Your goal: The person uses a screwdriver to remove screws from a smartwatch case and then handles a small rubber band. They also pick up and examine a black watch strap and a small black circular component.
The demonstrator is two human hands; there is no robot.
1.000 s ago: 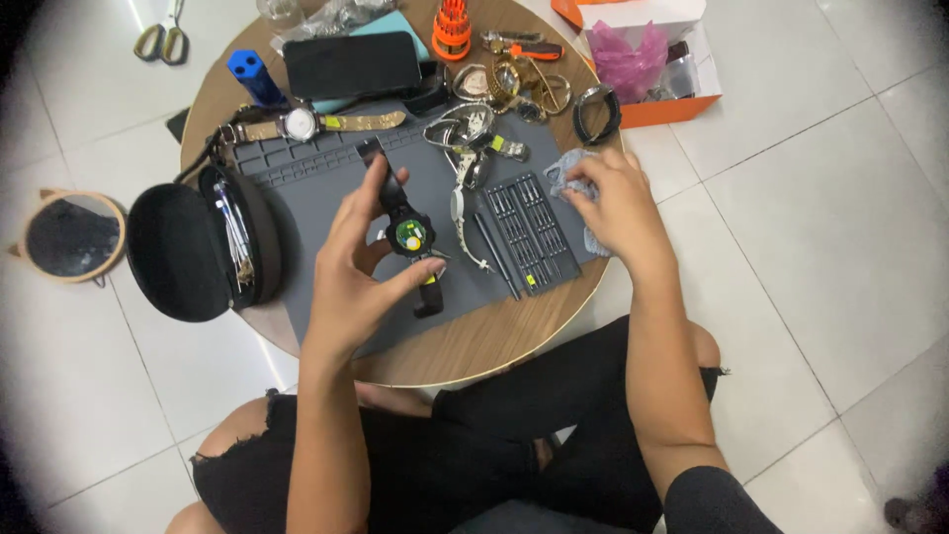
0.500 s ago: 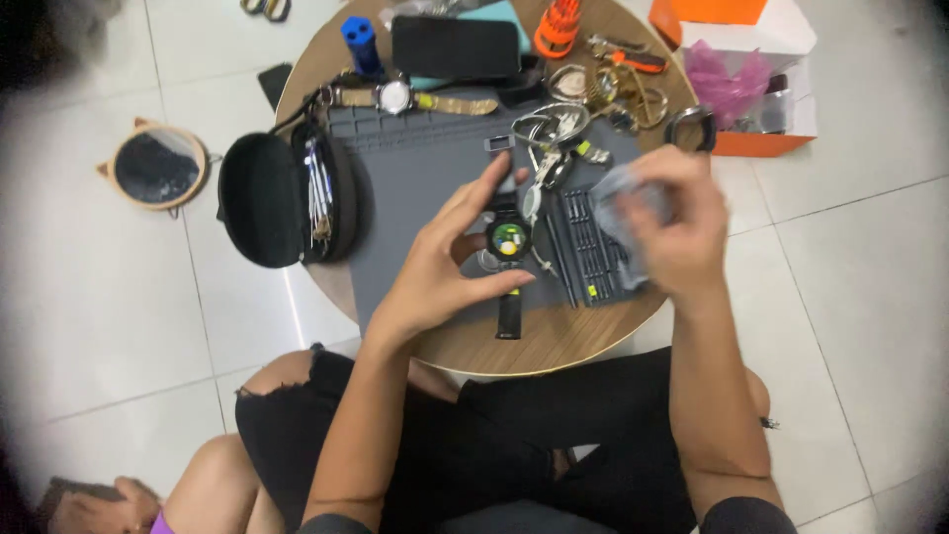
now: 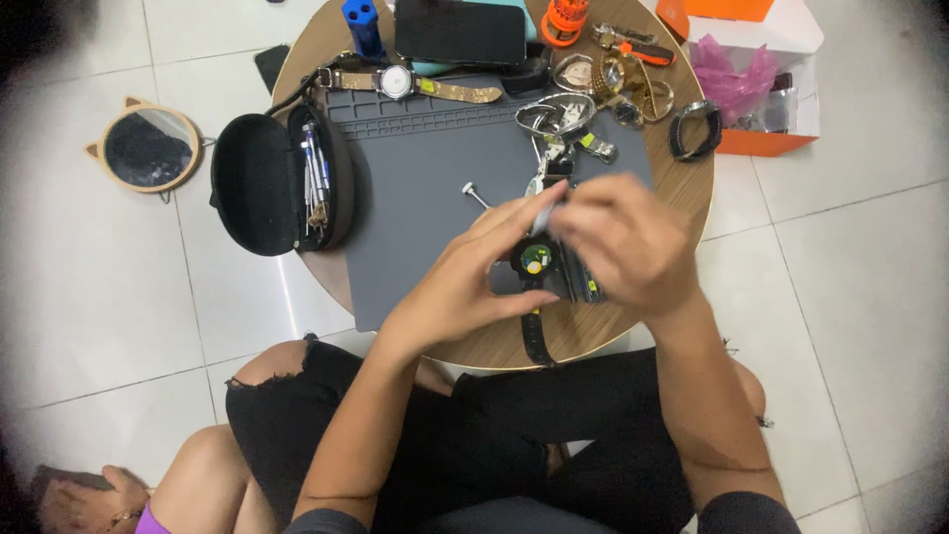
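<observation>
Grey mat (image 3: 425, 188) catches parts while our left hand (image 3: 465, 282) pinches the watch (image 3: 536, 262) steady, right hand (image 3: 618, 242), at three o'clock, curled closed around a thin tool.

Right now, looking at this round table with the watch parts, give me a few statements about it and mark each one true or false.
1. The left hand holds a black watch with its green inside showing. True.
2. The right hand rests flat on the floor. False: it is at the watch, above the grey mat.
3. The black tool case is zipped shut. False: it lies open, tools showing.
4. A cat-eared mirror lies on the floor tiles. True.
</observation>
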